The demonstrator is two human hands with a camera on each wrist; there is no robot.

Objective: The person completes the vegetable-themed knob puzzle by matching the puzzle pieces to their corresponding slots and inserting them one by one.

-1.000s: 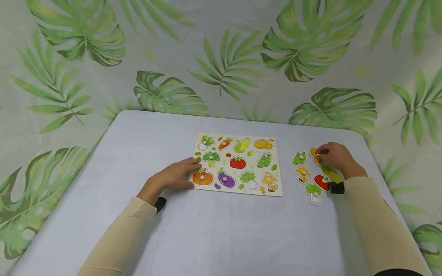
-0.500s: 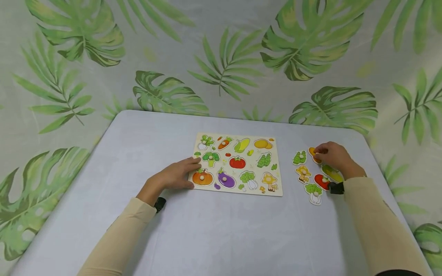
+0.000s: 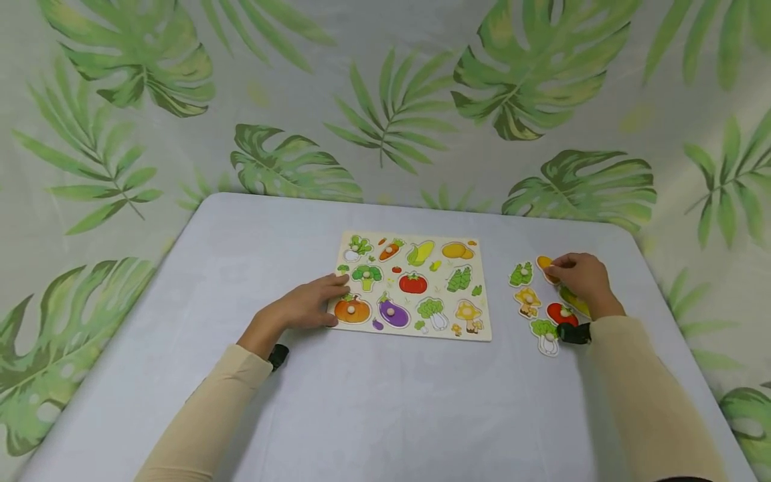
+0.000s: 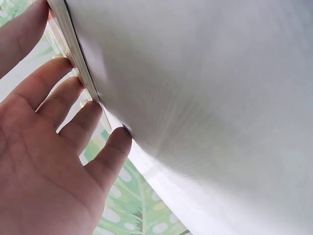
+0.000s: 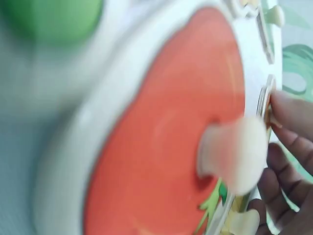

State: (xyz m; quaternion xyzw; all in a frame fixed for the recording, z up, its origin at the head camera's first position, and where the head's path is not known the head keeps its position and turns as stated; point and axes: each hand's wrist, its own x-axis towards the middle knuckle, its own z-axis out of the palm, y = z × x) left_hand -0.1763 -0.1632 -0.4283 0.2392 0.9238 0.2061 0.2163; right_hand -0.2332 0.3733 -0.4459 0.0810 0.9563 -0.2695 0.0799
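My left hand (image 3: 304, 304) rests with extended fingers on the left edge of a vegetable puzzle board (image 3: 446, 336). In the left wrist view, its fingertips (image 4: 90, 112) touch the board's side. At the right, my right hand (image 3: 581, 278) pinches an orange puzzle piece (image 3: 544, 263), partly hidden by the fingers. Under and beside that hand lie a corn piece (image 3: 575, 302) and a tomato piece (image 3: 562, 314), both partly covered. The tomato piece's red face (image 5: 166, 117) and pale knob fill the right wrist view, with the hand's fingers beyond.
Left of the right hand lie a green pod piece (image 3: 521, 273), a mushroom piece (image 3: 527, 302) and a bok choy piece (image 3: 544, 328). Knobbed pieces, such as the eggplant (image 3: 394, 313) and broccoli (image 3: 367, 276), sit in the board. A leaf-print curtain (image 3: 289, 167) hangs behind the white table (image 3: 385, 415).
My right wrist and forearm have shifted slightly left and toward me, while the fingers stay at the orange piece. The left hand and board stay in place.
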